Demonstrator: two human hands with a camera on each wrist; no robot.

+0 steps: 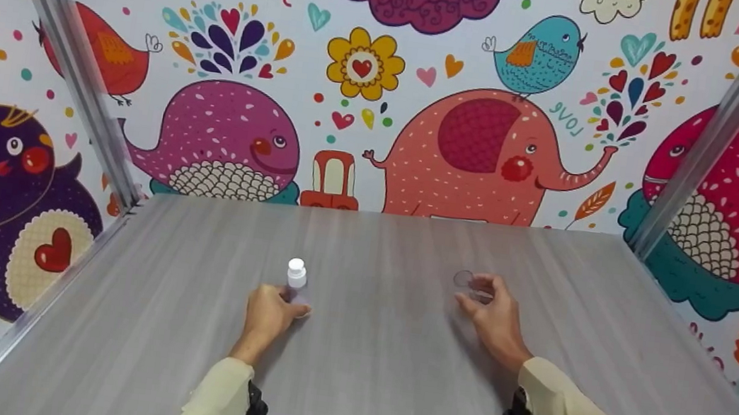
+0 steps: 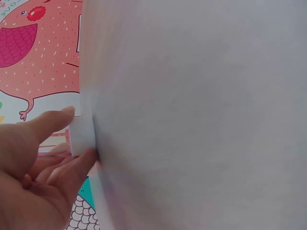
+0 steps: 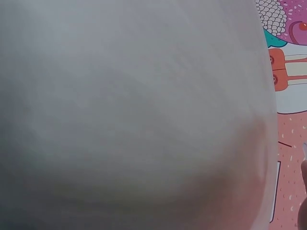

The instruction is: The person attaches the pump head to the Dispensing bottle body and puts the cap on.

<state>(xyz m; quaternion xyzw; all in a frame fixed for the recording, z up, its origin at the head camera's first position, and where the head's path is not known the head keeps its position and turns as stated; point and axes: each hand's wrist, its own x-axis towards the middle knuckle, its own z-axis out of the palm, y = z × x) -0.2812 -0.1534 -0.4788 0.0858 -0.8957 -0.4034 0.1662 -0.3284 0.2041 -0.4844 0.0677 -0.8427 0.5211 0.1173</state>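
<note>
A small bottle with a white top point(image 1: 296, 273) stands upright toward the left of the table, its pale lower part mostly covered by fingers. My left hand point(image 1: 270, 312) grips that lower part between thumb and fingers. In the left wrist view, the same hand point(image 2: 45, 167) has its thumb and fingers around a whitish piece of the bottle point(image 2: 82, 136). On the other side, my right hand point(image 1: 496, 317) pinches a clear round piece point(image 1: 464, 278), thin-rimmed and see-through; its exact kind is unclear. Only a bit of a right finger point(image 3: 303, 196) shows in the right wrist view.
Both hands are over a grey wood-grain table point(image 1: 368, 379). A wall with cartoon animals point(image 1: 367, 114) rises behind its far edge. Metal posts point(image 1: 68, 53) stand at the far corners. Black wrist cameras point(image 1: 517, 414) sit under both sleeves.
</note>
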